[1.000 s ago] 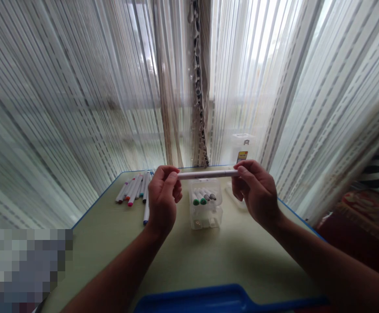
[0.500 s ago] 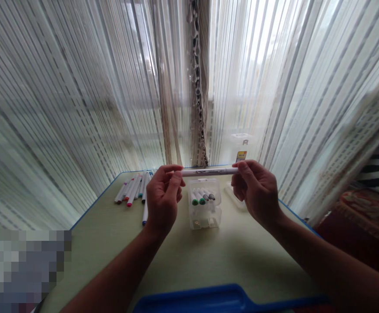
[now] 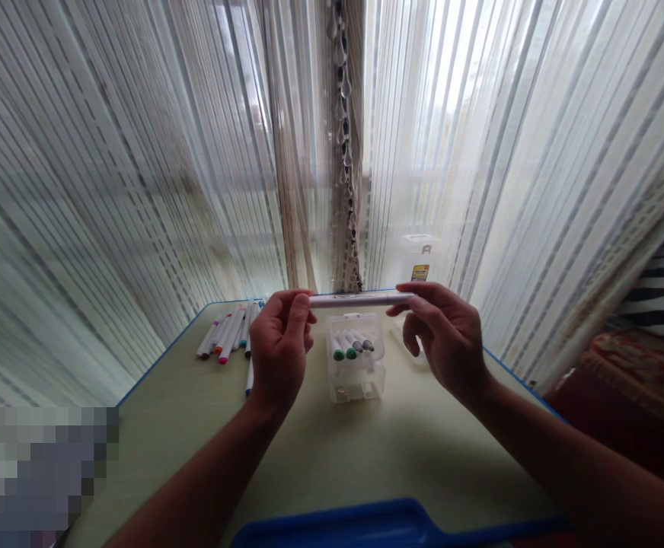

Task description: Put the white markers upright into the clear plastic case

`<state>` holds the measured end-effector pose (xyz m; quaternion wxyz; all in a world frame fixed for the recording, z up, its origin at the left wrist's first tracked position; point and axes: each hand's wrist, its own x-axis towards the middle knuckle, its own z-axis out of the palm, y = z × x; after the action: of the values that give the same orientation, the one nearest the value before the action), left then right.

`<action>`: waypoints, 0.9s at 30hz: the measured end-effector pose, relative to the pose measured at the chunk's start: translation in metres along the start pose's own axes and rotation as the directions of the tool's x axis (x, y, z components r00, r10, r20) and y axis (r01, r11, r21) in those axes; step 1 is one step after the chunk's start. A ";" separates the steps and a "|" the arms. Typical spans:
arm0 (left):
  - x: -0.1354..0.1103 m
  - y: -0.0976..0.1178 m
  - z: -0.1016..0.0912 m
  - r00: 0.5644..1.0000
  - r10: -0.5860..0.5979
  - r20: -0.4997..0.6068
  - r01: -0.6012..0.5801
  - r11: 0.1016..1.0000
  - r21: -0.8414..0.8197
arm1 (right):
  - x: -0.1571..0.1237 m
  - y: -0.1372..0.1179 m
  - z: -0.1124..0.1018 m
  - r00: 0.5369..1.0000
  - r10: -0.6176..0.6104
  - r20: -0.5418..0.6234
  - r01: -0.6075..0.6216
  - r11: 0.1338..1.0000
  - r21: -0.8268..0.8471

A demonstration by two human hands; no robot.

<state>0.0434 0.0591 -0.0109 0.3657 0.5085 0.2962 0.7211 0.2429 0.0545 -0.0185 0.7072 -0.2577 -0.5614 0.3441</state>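
Note:
A white marker [image 3: 355, 300] is held level above the table, stretched between my two hands. My left hand [image 3: 280, 342] pinches its left end between thumb and fingers. At the other end, my right hand [image 3: 449, 327] grips it between thumb and forefinger, with the remaining fingers curled below. My fingers cover both ends, so the cap colours are hidden. Beneath and beyond the marker stands a clear plastic case [image 3: 355, 373], holding several markers [image 3: 352, 344] with green and grey ends in its upper part.
Several loose markers [image 3: 226, 335] with coloured caps lie on the pale green table [image 3: 332, 449] at the left. A clear box [image 3: 420, 259] with a yellow label stands at the back. A clear lid-like piece [image 3: 409, 339] lies behind my right hand. A blue tray [image 3: 343, 525] is at the near edge.
Fingers of my right hand have shifted along the marker's right end, with the thumb lower and the fingers more spread. The marker has moved slightly left in view; both hands still hold it.

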 end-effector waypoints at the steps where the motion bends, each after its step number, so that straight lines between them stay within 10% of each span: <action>1: 0.000 0.000 0.000 1.000 0.006 -0.002 -0.006 1.000 -0.003 | 0.000 0.000 0.000 1.000 0.000 -0.003 0.000 1.000 -0.001; 27: -0.003 -0.002 -0.006 0.996 0.067 0.060 -0.075 0.985 0.153 | 0.002 -0.004 0.005 0.997 -0.050 -0.061 0.045 0.995 -0.090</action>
<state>0.0387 0.0573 -0.0164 0.3069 0.5654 0.3231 0.6941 0.2389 0.0535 -0.0129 0.7204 -0.2859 -0.5594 0.2938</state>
